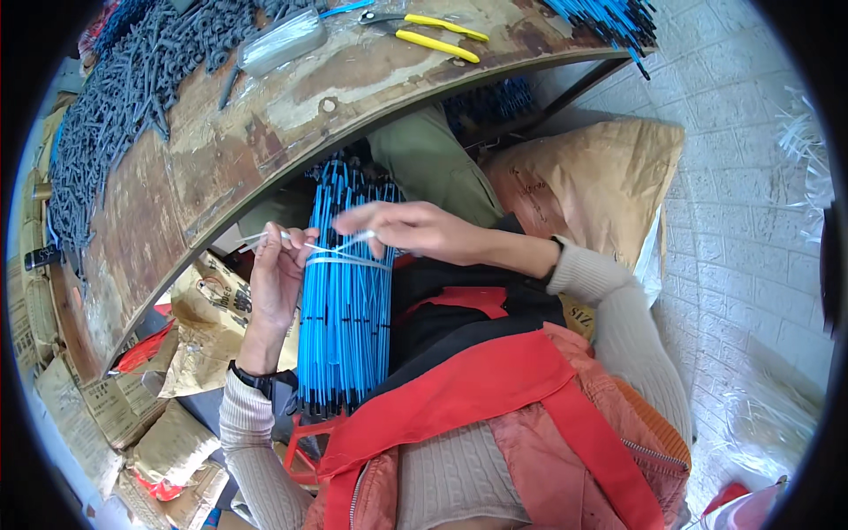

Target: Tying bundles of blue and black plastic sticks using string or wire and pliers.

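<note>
Worn, rust-stained brown wooden counter [265, 132] fills the upper left; its near edge curves over the person's lap. A heap of dark grey ribbed plastic parts [124, 79] lies along its left edge and far-left corner; more blue tubes [609, 18] overhang the far-right corner. A bundle of bright blue thin plastic tubes with black tips [344, 300] stands upright on the lap, just below the counter's near edge, probably so both hands can reach round it. Crumpled tan paper sacks with dark print [132, 397] are stacked on the floor under the counter's left side; a larger tan sack [592, 177] with handwritten marks sits to the right against the pale brick paving. A clear plastic bag [283, 40] and yellow-handled pliers [433, 34] rest near the counter's far edge. Left hand [278, 274] is closed, pinching one end of a white plastic tie [340, 256] wrapped round the bundle's upper part; right hand [411, 230] pinches the other end, fingers partly extended, apparently drawing it taut.
</note>
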`<state>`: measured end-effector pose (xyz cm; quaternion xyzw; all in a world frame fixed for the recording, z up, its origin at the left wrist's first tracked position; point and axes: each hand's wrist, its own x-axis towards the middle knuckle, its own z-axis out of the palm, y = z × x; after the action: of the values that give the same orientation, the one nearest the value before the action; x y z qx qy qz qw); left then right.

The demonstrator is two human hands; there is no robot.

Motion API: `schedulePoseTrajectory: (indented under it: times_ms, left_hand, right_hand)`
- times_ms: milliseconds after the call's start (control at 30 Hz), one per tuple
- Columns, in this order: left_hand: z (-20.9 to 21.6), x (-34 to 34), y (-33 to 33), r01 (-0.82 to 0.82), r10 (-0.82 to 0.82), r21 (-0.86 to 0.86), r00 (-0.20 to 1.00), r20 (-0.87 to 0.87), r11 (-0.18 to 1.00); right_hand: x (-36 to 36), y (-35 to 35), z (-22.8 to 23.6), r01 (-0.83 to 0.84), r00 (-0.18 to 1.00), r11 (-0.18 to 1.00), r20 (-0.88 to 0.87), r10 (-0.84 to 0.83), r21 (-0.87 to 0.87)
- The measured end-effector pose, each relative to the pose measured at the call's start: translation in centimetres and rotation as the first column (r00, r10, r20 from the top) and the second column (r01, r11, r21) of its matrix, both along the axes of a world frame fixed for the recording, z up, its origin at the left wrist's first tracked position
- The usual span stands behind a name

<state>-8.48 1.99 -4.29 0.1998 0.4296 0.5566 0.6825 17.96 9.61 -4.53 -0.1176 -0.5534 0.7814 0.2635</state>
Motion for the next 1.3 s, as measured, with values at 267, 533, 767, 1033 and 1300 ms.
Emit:
schedulePoseTrajectory:
  times_ms: [267, 533, 767, 1033, 1300]
  left_hand:
    - [0.1, -1.2, 0.8, -0.029, 0.033, 0.059, 0.997, -0.065, 0.998]
    - [1.9, -0.9, 2.2, -0.004, 0.003, 0.018, 0.998, 0.06, 1.0]
    - [2.3, -2.7, 2.1, -0.067, 0.085, -0.122, 0.985, 0.153, 0.99]
    - [12.1, 7.7, 7.3, 0.899, 0.2, 0.15, 0.071, -0.977, 0.412]
    - [7.9, 5.6, 6.4, 0.747, -0.302, 0.034, 0.309, -0.902, 0.664]
  right_hand:
    - [-5.9, 0.9, -3.0, -0.027, 0.952, 0.825, -0.266, -0.151, -0.565]
    - [-3.5, 1.7, -3.6, -0.067, 0.962, 0.811, -0.254, -0.102, -0.581]
    - [-0.9, 0.2, -3.4, -0.003, 0.923, 0.736, -0.284, -0.258, -0.677]
    - [-0.7, -2.4, 0.6, 0.349, 0.831, 0.713, 0.152, -0.536, 0.608]
    - [0.1, -1.9, 0.5, 0.369, 0.88, 0.883, 0.197, -0.432, 0.288]
